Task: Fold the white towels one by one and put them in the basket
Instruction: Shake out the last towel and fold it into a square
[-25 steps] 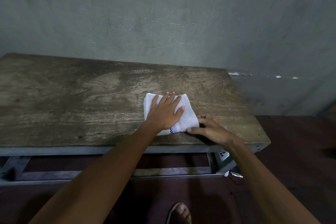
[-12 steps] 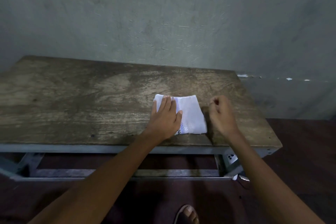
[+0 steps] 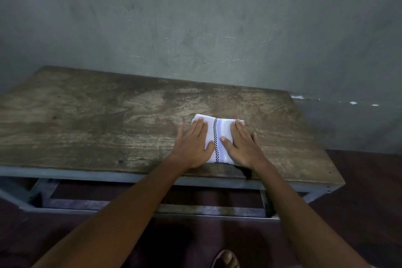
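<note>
A small white cloth towel with a black-checked and blue stripe point(image 3: 218, 137), already folded into a compact rectangle, lies right of the frame's centre near the front edge of the worn wooden table on a grey metal frame point(image 3: 91, 128). The left hand point(image 3: 192, 144) and right hand point(image 3: 240, 144) rest flat on it, fingers extended, pressing rather than gripping. Folding appears essentially complete; transfer remains, though no basket and no further towels are in view.

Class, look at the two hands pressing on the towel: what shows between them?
In the head view, between the left hand and right hand lies the towel's checkered and blue stripe.
</note>
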Demonstrator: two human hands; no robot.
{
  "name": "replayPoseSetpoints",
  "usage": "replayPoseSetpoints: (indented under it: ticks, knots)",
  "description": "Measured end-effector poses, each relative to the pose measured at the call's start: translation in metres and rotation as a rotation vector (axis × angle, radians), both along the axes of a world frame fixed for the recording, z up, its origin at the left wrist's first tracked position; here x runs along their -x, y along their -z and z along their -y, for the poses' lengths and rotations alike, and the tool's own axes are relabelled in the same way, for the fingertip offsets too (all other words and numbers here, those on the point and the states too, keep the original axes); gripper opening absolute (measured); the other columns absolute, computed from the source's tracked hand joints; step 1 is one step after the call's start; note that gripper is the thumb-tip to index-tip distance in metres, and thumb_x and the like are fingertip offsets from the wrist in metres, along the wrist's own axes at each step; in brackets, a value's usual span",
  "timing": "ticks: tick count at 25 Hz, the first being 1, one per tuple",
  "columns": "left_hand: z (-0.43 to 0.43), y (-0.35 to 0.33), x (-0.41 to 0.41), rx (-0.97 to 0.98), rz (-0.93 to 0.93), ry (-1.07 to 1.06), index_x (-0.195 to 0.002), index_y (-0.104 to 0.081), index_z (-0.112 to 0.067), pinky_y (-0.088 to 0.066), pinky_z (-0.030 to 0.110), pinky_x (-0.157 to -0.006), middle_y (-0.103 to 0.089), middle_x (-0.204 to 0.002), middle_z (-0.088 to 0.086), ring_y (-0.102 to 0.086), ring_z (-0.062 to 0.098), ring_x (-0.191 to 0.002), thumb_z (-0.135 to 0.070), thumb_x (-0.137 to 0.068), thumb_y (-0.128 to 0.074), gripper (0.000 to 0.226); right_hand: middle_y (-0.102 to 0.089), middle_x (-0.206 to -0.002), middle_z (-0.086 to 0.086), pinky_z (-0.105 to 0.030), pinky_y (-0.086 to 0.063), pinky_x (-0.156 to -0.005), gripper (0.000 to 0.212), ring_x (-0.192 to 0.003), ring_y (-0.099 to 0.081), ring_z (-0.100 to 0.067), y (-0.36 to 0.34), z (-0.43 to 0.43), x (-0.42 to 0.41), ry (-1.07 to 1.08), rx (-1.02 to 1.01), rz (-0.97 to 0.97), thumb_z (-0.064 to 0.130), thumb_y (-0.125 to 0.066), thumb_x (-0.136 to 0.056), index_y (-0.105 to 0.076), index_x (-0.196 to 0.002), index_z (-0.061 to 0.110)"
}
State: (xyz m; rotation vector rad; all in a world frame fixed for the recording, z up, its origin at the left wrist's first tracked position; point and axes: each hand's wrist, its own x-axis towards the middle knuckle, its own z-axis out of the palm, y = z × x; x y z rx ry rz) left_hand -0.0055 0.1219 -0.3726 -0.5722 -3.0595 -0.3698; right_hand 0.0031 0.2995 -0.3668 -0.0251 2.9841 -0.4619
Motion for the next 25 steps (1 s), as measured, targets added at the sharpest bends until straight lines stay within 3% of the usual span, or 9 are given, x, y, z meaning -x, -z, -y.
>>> replayPoseSetpoints:
  ticks: [4, 9, 14, 17, 19, 21, 23, 25]
  knots:
    - [0.009, -0.003, -0.014, -0.074, 0.106, -0.084, -0.149, 0.004, -0.012, 0.007, 0.05, -0.117, 0.006, -0.159, 0.006, 0.006, 0.016, -0.146, -0.046, -0.099, -0.017, 0.065, 0.004, -0.16, -0.003, -0.038, 0.0, -0.12, 0.064, -0.146, 0.008, -0.012, -0.001, -0.002, -0.01, 0.004, 0.127, -0.068, 0.046, -0.026, -0.098, -0.01, -0.15, 0.012]
    - [0.013, -0.005, -0.034, -0.092, 0.007, -0.033, -0.15, 0.001, -0.011, 0.007, 0.047, -0.118, 0.008, -0.159, 0.005, 0.01, 0.015, -0.146, -0.037, -0.1, -0.018, 0.058, -0.019, -0.158, -0.004, -0.038, -0.01, -0.118, 0.077, -0.147, -0.01, -0.016, -0.001, 0.0, -0.036, -0.064, -0.057, -0.304, 0.057, -0.005, -0.086, -0.029, -0.146, 0.015]
    - [0.004, 0.004, -0.026, -0.109, 0.063, -0.003, -0.15, 0.001, -0.015, 0.003, 0.049, -0.118, 0.008, -0.159, -0.001, 0.011, 0.01, -0.145, -0.045, -0.099, -0.017, 0.062, 0.002, -0.16, 0.001, -0.038, -0.002, -0.119, 0.067, -0.147, 0.0, -0.011, 0.002, -0.005, -0.034, 0.05, 0.106, -0.037, 0.053, -0.024, -0.096, -0.006, -0.151, 0.018]
    - [0.008, 0.007, -0.018, -0.178, 0.142, -0.111, -0.149, 0.006, -0.011, 0.005, 0.042, -0.119, 0.009, -0.159, 0.003, 0.011, 0.01, -0.145, -0.047, -0.098, -0.018, 0.067, -0.004, -0.16, -0.002, -0.039, -0.004, -0.12, 0.069, -0.147, -0.007, -0.014, 0.002, -0.012, -0.027, 0.103, 0.278, -0.02, 0.051, -0.03, -0.096, -0.005, -0.15, 0.015]
    - [0.008, 0.004, -0.013, -0.261, 0.166, -0.175, -0.15, 0.002, -0.011, 0.001, 0.041, -0.119, -0.003, -0.159, 0.005, -0.001, 0.014, -0.146, -0.047, -0.097, -0.022, 0.068, -0.026, -0.155, -0.006, -0.045, -0.021, -0.116, 0.066, -0.141, -0.027, -0.022, 0.0, -0.012, -0.025, 0.155, 0.292, -0.091, 0.048, -0.038, -0.094, -0.021, -0.147, 0.014]
    - [0.003, 0.0, -0.01, -0.33, 0.112, -0.226, -0.149, -0.011, -0.01, -0.016, 0.046, -0.116, -0.028, -0.153, 0.01, -0.025, 0.025, -0.14, -0.044, -0.096, -0.033, 0.066, -0.05, -0.135, -0.01, -0.047, -0.037, -0.102, 0.055, -0.123, -0.047, -0.029, -0.002, -0.007, -0.022, 0.202, 0.245, -0.158, 0.048, -0.042, -0.089, -0.042, -0.13, 0.011]
    - [-0.005, -0.002, -0.007, -0.366, 0.094, -0.281, -0.145, -0.023, -0.01, -0.032, 0.048, -0.107, -0.044, -0.14, 0.013, -0.038, 0.032, -0.129, -0.041, -0.093, -0.043, 0.064, -0.057, -0.117, -0.016, -0.043, -0.044, -0.09, 0.044, -0.109, -0.053, -0.033, -0.002, -0.001, -0.016, 0.223, 0.241, -0.167, 0.042, -0.049, -0.085, -0.048, -0.112, 0.007]
    - [-0.009, 0.0, -0.002, -0.511, 0.138, -0.359, -0.139, -0.035, -0.01, -0.041, 0.045, -0.099, -0.052, -0.131, 0.014, -0.046, 0.032, -0.121, -0.036, -0.088, -0.052, 0.059, -0.059, -0.115, -0.017, -0.038, -0.045, -0.086, 0.041, -0.107, -0.054, -0.033, -0.005, 0.001, -0.009, 0.276, 0.294, -0.119, 0.035, -0.058, -0.083, -0.053, -0.11, 0.004]
